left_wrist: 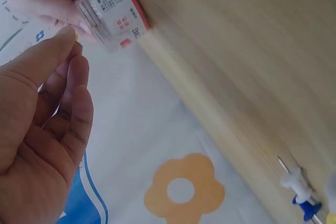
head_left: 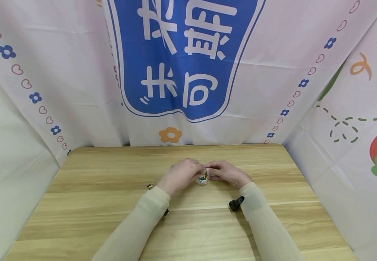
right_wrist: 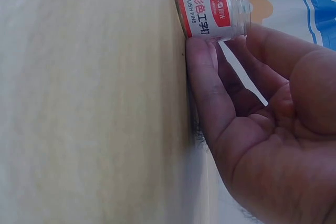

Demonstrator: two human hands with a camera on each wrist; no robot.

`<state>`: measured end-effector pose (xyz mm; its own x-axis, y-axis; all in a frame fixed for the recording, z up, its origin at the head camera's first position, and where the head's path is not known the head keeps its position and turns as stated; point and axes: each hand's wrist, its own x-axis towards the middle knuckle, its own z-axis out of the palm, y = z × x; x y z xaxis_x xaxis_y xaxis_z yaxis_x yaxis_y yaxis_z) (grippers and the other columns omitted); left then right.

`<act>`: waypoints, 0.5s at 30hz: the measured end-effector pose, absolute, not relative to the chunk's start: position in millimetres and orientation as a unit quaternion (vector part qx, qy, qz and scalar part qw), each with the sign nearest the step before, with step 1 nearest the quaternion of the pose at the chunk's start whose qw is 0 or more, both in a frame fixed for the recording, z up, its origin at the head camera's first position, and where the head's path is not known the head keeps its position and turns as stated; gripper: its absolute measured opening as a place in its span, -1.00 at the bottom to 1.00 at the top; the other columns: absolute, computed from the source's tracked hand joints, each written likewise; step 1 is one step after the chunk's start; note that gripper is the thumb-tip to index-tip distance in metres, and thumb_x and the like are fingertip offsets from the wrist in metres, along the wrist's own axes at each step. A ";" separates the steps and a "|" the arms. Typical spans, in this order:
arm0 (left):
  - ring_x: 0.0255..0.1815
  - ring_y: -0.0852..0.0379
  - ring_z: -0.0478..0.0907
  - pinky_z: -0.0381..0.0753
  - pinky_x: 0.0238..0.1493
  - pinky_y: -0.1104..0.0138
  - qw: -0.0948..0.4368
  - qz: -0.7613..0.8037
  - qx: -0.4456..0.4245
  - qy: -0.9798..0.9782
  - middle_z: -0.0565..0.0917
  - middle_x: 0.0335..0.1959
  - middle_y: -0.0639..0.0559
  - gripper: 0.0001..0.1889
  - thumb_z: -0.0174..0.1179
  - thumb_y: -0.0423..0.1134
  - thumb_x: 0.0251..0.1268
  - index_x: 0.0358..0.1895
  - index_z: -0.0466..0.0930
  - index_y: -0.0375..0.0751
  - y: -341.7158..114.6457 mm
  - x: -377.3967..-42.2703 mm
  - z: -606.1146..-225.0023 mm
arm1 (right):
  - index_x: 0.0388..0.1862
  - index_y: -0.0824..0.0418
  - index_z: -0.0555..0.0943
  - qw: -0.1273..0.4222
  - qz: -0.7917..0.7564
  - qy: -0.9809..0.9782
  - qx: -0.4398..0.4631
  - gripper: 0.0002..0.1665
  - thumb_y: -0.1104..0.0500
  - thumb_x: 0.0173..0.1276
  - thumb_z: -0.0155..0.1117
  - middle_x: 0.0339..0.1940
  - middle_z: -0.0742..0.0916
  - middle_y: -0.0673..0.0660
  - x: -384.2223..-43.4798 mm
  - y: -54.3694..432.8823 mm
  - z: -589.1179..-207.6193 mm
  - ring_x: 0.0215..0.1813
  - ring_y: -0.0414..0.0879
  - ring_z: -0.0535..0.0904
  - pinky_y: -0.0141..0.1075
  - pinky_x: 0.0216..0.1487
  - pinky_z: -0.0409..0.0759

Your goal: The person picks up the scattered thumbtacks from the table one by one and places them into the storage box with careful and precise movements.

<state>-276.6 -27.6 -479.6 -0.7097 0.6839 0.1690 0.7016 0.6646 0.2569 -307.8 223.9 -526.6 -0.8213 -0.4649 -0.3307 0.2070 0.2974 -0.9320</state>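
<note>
A clear plastic jar of push pins (right_wrist: 212,3), labelled PUSH PINS, stands upright on the wooden table with its top uncovered. Colourful pins show inside it in the head view. My right hand (head_left: 226,172) holds the jar from its right side, thumb and fingers against the wall. Over the jar's left side, my left hand (head_left: 183,174) pinches a small push pin (left_wrist: 77,39); only a yellow bit shows between thumb and fingertips. Loose pins lie on the table left of the left wrist, among them a white push pin (left_wrist: 296,183) and a blue push pin (left_wrist: 306,209).
The wooden table (head_left: 110,214) ends at a white printed curtain (head_left: 87,119) behind the hands. More printed cloth (head_left: 348,163) hangs along the right side. A black wrist camera (head_left: 236,203) sits by the right sleeve.
</note>
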 end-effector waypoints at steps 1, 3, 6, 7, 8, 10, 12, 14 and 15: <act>-0.02 0.09 0.85 0.90 0.11 0.15 0.032 -0.152 -0.381 -0.911 0.90 -0.06 0.08 -0.94 0.47 -0.24 0.71 0.05 0.89 -0.06 -26.0 -277.3 -480.2 | 0.64 0.36 0.63 0.287 -0.586 0.753 -0.086 -0.52 0.20 0.94 0.16 0.63 0.70 0.38 -307.9 223.7 -526.5 0.49 -0.02 0.79 -0.11 0.60 0.77; -0.01 0.10 0.84 0.90 0.12 0.17 0.035 -0.153 -0.381 -0.911 0.90 -0.06 0.08 -0.92 0.45 -0.23 0.73 0.07 0.90 -0.07 -23.5 -278.4 -481.6 | 0.64 0.37 0.63 0.287 -0.584 0.754 -0.090 -0.53 0.20 0.95 0.16 0.62 0.71 0.37 -307.9 224.0 -526.8 0.49 -0.01 0.78 -0.10 0.61 0.77; 0.01 0.10 0.85 0.91 0.15 0.17 0.032 -0.160 -0.382 -0.910 0.91 -0.03 0.07 -0.89 0.43 -0.24 0.75 0.11 0.91 -0.10 -21.9 -279.6 -483.2 | 0.63 0.37 0.63 0.289 -0.583 0.754 -0.091 -0.53 0.20 0.95 0.15 0.61 0.71 0.37 -308.2 223.7 -527.2 0.51 0.00 0.78 -0.10 0.61 0.77; 0.03 0.09 0.86 0.91 0.17 0.16 0.031 -0.165 -0.381 -0.909 0.92 -0.02 0.06 -0.88 0.44 -0.24 0.74 0.12 0.91 -0.11 -22.2 -279.7 -483.3 | 0.63 0.37 0.63 0.289 -0.583 0.754 -0.091 -0.53 0.20 0.95 0.15 0.61 0.72 0.37 -308.3 223.6 -527.4 0.52 0.01 0.77 -0.10 0.61 0.77; 0.05 0.07 0.87 0.91 0.20 0.15 0.030 -0.168 -0.381 -0.909 0.93 0.00 0.05 -0.87 0.44 -0.25 0.74 0.13 0.91 -0.12 -22.9 -279.6 -483.2 | 0.63 0.37 0.63 0.289 -0.584 0.753 -0.090 -0.53 0.20 0.95 0.15 0.61 0.71 0.37 -308.5 223.7 -527.7 0.53 0.03 0.77 -0.10 0.61 0.77; 0.10 0.03 0.88 0.91 0.25 0.12 0.029 -0.173 -0.380 -0.908 0.94 0.04 0.04 -0.87 0.45 -0.26 0.72 0.14 0.91 -0.12 -25.6 -279.0 -482.1 | 0.63 0.38 0.63 0.288 -0.586 0.752 -0.089 -0.53 0.20 0.95 0.15 0.62 0.71 0.38 -308.6 223.8 -528.1 0.55 0.06 0.77 -0.11 0.61 0.77; 0.13 0.02 0.88 0.91 0.27 0.10 0.027 -0.174 -0.378 -0.909 0.94 0.06 0.04 -0.87 0.47 -0.27 0.70 0.13 0.91 -0.10 -29.9 -278.1 -481.1 | 0.63 0.39 0.63 0.287 -0.587 0.752 -0.085 -0.53 0.21 0.94 0.15 0.63 0.70 0.39 -308.6 223.9 -528.3 0.56 0.08 0.77 -0.11 0.61 0.77; 0.15 0.00 0.87 0.90 0.29 0.08 0.026 -0.170 -0.374 -0.911 0.94 0.06 0.04 -0.87 0.49 -0.28 0.68 0.12 0.91 -0.10 -35.0 -277.0 -479.7 | 0.63 0.38 0.63 0.286 -0.588 0.752 -0.080 -0.53 0.22 0.94 0.15 0.64 0.69 0.40 -308.8 223.9 -528.4 0.57 0.09 0.77 -0.12 0.60 0.77; 0.14 0.01 0.87 0.91 0.27 0.09 0.023 -0.168 -0.373 -0.912 0.94 0.06 0.04 -0.88 0.49 -0.29 0.68 0.12 0.90 -0.09 -37.8 -276.4 -479.0 | 0.63 0.38 0.63 0.285 -0.588 0.753 -0.077 -0.53 0.22 0.94 0.16 0.64 0.69 0.40 -308.9 223.8 -528.4 0.57 0.09 0.77 -0.13 0.59 0.78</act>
<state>-276.4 -37.8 -479.0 -0.7208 0.6725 0.1677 0.6882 0.6656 0.2888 -308.9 223.8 -528.4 -0.8256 -0.4516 -0.3384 0.2186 0.2969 -0.9295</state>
